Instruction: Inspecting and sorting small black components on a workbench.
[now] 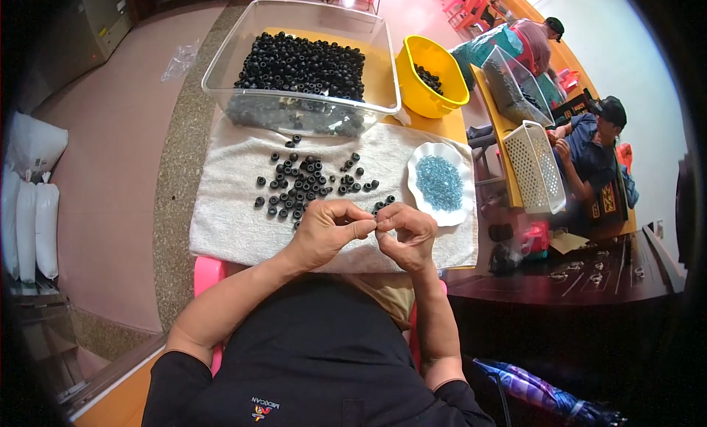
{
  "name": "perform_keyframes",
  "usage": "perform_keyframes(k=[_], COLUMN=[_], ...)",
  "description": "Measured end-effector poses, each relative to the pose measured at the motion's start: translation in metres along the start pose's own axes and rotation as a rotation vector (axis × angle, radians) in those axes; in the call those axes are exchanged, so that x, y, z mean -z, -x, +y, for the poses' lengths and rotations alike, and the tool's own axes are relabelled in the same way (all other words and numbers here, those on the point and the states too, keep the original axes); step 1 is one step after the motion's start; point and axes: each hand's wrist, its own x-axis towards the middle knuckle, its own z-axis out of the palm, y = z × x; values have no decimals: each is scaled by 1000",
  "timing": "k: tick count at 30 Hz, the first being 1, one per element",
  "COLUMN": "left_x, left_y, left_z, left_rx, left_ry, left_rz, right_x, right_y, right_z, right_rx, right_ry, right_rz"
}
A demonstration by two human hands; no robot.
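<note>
My left hand (pixel 331 229) and my right hand (pixel 407 234) meet fingertip to fingertip over the near part of a white towel (pixel 221 198). Both are closed in a pinch; whatever they hold is too small and covered to make out. Just beyond them lies a loose spread of small round black pieces with holes (pixel 298 182), some close to my right fingers. To the right of these rests a white wavy-rimmed dish (pixel 449 219) holding many tiny clear bluish pieces (pixel 440 182).
A clear plastic bin (pixel 302 103) with a heap of black pieces (pixel 302 64) stands at the far side, beside a yellow tub (pixel 449 99) with more. Two people work at another table on the right, near a white basket (pixel 534 169). A folded umbrella (pixel 545 392) lies lower right.
</note>
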Motion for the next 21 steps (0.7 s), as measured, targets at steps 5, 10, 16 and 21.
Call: perform_keyframes(k=[5,10,16,21], left_x=[-1,2,3,-1], left_y=[0,-2,-1,0], left_z=[3,4,0,9], left_rx=[39,4,-2,-14], left_ry=[54,57,-23,-83], left_rz=[4,33,41,56], right_x=[3,0,3,6], right_y=[0,-1,-1,0], right_z=[2,-6,-1,2], right_rx=[-35,-142,-122,-141], right_ry=[-100,-135,-123,-75], right_rz=[-13,-22,-21,-24])
